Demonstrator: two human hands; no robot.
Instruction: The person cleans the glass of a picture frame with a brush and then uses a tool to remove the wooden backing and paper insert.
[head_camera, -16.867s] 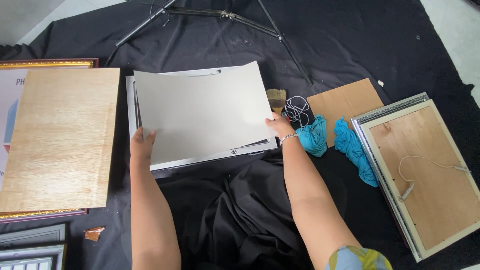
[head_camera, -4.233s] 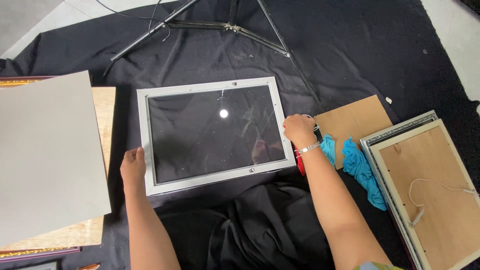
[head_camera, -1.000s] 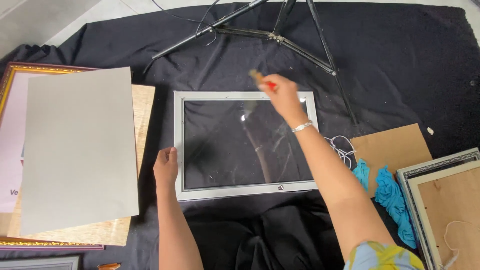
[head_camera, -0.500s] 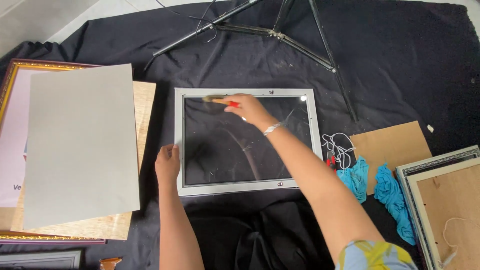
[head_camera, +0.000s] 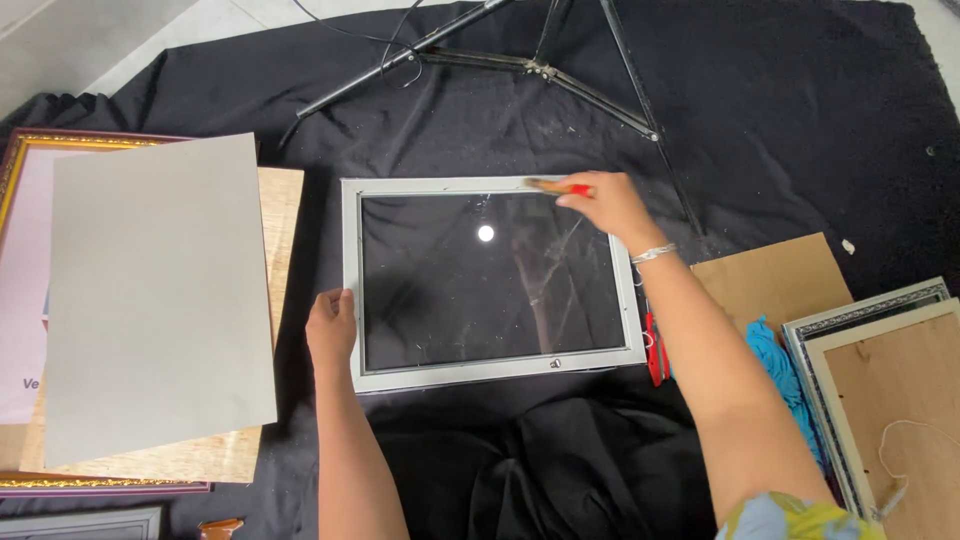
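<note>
A silver picture frame (head_camera: 350, 280) with glass lies face down on the black cloth (head_camera: 800, 120). My left hand (head_camera: 332, 322) rests flat on the frame's left rail, near its lower corner. My right hand (head_camera: 603, 205) is closed around a small brush with a red handle (head_camera: 556, 186), whose bristles touch the frame's top rail right of the middle. The glass reflects a ceiling light and my right arm.
A grey card (head_camera: 155, 300) lies on a wooden backing board (head_camera: 275, 230) over a gold frame (head_camera: 20, 160) at left. At right sit a brown board (head_camera: 770, 280), blue cloth (head_camera: 775, 355), a red tool (head_camera: 652, 350) and another frame (head_camera: 880, 400). Tripod legs (head_camera: 560, 75) lie beyond.
My right hand swept the brush along the frame's top rail, leftward and then back right over the last second. My left hand stays on the left rail.
</note>
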